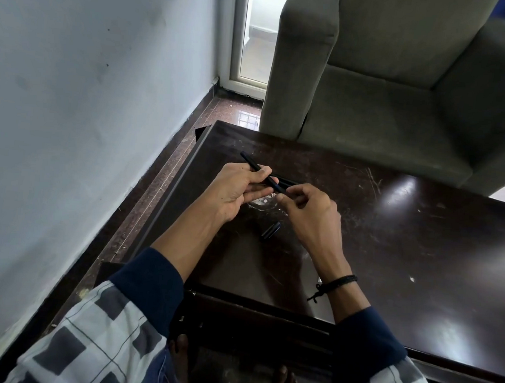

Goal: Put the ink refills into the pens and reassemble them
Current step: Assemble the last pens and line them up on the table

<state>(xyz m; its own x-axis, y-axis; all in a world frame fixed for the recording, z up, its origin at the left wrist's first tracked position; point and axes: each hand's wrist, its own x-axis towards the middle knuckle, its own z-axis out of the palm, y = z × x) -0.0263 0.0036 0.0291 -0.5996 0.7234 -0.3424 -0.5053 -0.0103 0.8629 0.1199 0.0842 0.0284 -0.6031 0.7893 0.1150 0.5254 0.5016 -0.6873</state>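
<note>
Head view: left hand (236, 187) hides the pen barrel (251, 162) middle.

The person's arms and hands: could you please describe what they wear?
The left sleeve and right sleeve are grey-and-white checked with navy cuffs, leaving the forearms bare. A black cord bracelet with a knotted tail circles the right wrist.

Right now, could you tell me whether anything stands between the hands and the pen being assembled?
Nothing visible does: the left hand grips the black pen and the right hand pinches its near end.
</note>
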